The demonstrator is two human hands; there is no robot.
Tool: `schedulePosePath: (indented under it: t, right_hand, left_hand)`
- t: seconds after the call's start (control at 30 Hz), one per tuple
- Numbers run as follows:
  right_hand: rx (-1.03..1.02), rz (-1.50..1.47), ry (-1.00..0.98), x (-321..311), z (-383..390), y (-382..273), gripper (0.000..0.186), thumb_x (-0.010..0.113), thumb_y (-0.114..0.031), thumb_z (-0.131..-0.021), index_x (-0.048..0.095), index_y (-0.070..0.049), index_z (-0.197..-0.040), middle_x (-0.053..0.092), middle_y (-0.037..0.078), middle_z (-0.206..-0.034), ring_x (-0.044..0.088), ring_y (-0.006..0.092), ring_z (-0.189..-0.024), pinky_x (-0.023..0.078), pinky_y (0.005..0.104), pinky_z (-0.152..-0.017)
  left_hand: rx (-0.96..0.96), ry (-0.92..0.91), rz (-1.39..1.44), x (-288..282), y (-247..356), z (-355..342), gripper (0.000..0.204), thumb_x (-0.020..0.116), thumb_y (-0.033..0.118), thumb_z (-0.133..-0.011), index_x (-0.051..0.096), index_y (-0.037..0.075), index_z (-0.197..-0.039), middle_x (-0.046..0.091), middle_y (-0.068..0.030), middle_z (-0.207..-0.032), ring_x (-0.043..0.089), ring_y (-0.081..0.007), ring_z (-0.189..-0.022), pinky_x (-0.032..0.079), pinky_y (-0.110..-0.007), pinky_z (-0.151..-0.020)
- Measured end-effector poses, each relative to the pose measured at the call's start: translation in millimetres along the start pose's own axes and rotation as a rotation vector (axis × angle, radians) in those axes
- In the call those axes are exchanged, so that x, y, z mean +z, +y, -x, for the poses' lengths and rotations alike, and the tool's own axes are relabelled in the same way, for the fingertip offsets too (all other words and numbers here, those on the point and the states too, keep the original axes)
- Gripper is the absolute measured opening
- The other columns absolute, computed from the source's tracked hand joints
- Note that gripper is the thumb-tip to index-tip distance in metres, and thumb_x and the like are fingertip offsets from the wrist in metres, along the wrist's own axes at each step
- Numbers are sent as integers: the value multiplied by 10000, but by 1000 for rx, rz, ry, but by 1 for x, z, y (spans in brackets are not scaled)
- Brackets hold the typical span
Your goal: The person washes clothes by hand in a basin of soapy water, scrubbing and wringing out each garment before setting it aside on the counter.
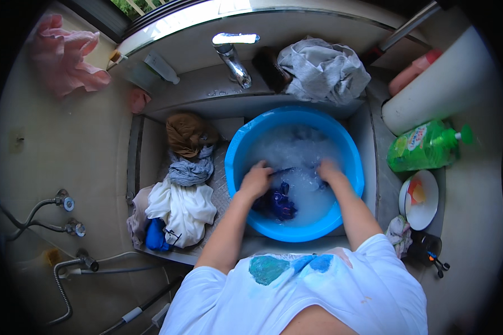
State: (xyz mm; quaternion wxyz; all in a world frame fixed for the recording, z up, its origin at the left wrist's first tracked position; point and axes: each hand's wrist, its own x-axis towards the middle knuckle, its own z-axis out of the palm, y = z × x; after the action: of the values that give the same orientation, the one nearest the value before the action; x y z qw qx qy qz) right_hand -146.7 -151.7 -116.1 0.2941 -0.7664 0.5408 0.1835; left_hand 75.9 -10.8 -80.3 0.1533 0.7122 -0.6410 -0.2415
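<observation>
A blue plastic basin (236,146) of cloudy, sudsy water stands in the sink. A dark purple garment (280,204) lies partly under the water, bunched at the near left. My left hand (257,178) is at the basin's left side, fingers closed on a dark edge of this garment that runs toward the middle. On the right, my right hand (330,170) dips its fingers into the water; they are blurred and partly under the surface, so their grip does not show. Paler cloth (304,134) seems to float beneath the suds at the far side.
Left of the basin lie a brown cloth (187,134), a grey-blue cloth (191,169) and a white garment (184,209). A faucet (235,61) rises behind, beside a grey cloth heap (324,70). Along the right are a green pump bottle (422,148) and a white bowl (425,215).
</observation>
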Motion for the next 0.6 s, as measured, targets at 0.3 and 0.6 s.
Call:
schedulePosePath:
  t: [0.3, 0.6]
  right_hand:
    - [-550, -900, 543, -164, 124, -25, 314, 512, 3, -790, 571, -6, -1098, 616, 61, -905, 555, 100, -766, 450, 239, -710]
    - [-892, -1349, 882, -243, 244, -70, 269, 406, -105, -927, 580, 24, -1086, 634, 102, -999, 598, 154, -920, 455, 276, -864]
  left_hand:
    - [-35, 309, 745, -210, 63, 93, 178, 579, -62, -795, 626, 3, -954, 615, -85, -1001, 557, -70, -772, 461, -187, -672]
    - [526, 846, 607, -281, 135, 126, 171, 513, -65, -835, 608, -25, -971, 619, -152, -1007, 578, -161, -939, 448, -257, -826]
